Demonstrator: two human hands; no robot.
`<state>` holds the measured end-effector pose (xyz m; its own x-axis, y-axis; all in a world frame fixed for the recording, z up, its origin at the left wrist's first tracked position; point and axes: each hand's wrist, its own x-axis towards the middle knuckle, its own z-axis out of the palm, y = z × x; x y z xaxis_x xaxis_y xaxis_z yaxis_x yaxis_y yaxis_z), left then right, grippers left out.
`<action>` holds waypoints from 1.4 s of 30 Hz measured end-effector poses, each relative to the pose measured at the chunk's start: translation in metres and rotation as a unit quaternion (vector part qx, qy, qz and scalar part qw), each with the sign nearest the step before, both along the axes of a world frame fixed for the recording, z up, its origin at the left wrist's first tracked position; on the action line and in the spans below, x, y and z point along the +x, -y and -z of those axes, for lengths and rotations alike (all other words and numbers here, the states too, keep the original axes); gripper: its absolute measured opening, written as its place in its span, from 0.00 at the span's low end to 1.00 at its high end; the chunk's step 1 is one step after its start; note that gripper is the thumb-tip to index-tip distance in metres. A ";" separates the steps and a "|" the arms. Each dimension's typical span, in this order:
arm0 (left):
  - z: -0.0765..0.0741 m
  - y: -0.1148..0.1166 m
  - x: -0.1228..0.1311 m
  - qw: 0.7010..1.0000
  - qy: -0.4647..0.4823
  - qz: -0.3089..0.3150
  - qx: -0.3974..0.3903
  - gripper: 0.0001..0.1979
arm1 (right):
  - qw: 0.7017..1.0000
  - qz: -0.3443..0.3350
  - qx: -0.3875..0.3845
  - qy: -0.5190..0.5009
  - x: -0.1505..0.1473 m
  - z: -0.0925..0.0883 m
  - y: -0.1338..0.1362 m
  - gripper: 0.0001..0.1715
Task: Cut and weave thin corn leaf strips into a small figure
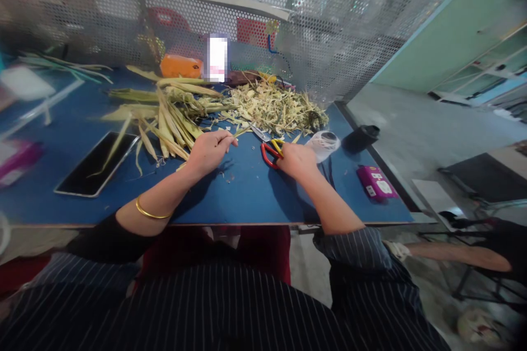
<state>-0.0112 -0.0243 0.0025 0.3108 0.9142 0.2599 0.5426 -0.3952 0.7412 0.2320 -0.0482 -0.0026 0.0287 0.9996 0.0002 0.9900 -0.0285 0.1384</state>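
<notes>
My left hand (211, 149) pinches a thin strip of dry corn husk (242, 131), its free end pointing right. In my right hand (297, 160) is a pair of scissors (269, 149) with one red and one yellow handle loop. The blades (260, 132) point up and left, close to the strip's end; whether they touch it I cannot tell. Left of and behind my left hand lies a heap of long husk leaves (168, 115). Beyond the scissors spreads a pile of cut husk bits (275, 107).
A phone or tablet (96, 167) lies on the blue table (247, 197) at left. To the right are a clear plastic cup (324, 145), a black cylinder (361, 139) and a purple packet (376, 182). An orange packet (181, 67) stands at the back before perforated metal (230, 5). Another person's arm (461, 255) shows at right.
</notes>
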 end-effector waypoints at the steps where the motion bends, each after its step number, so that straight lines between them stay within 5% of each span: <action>1: -0.001 0.000 0.000 1.000 0.001 -0.004 0.002 0.15 | 1.000 0.004 0.002 -0.013 -0.006 -0.002 0.002 0.11; 5: -0.002 0.002 -0.001 1.000 0.005 -0.015 0.023 0.16 | 0.994 -0.011 0.039 -0.101 -0.048 -0.003 0.023 0.14; 9: -0.001 0.002 -0.001 0.999 0.003 -0.014 0.029 0.16 | 0.977 -0.112 0.097 -0.153 -0.079 0.004 0.045 0.15; 12: -0.001 0.003 0.000 1.000 0.003 -0.013 0.019 0.16 | 0.977 -0.107 0.135 -0.127 -0.060 0.006 0.048 0.13; 16: -0.002 0.004 0.000 1.000 0.010 -0.011 0.012 0.15 | 0.987 -0.030 0.122 -0.102 0.007 0.011 0.035 0.14; 21: 0.001 0.004 0.000 1.000 0.002 -0.004 0.011 0.16 | 0.978 -0.021 0.071 -0.195 0.054 0.029 0.013 0.10; 29: 0.002 0.005 0.002 1.000 -0.014 -0.001 -0.003 0.15 | 0.975 -0.021 0.083 -0.204 0.042 0.037 0.017 0.07; 33: 0.000 0.007 0.003 1.000 -0.016 0.002 -0.003 0.15 | 0.963 0.004 0.086 -0.255 0.039 0.032 0.042 0.10; 36: -0.003 0.009 0.004 1.000 -0.020 0.002 -0.013 0.16 | 0.979 0.009 0.113 -0.171 0.030 0.032 0.066 0.10; 42: -0.004 0.010 0.005 1.000 -0.025 0.006 -0.015 0.15 | 0.971 -0.080 0.187 -0.124 0.010 0.042 0.102 0.14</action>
<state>-0.0061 -0.0346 0.0063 0.3344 0.9175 0.2155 0.5747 -0.3797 0.7250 0.2423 -0.1504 -0.0445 -0.0811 0.9229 0.3764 0.9875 0.1256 -0.0953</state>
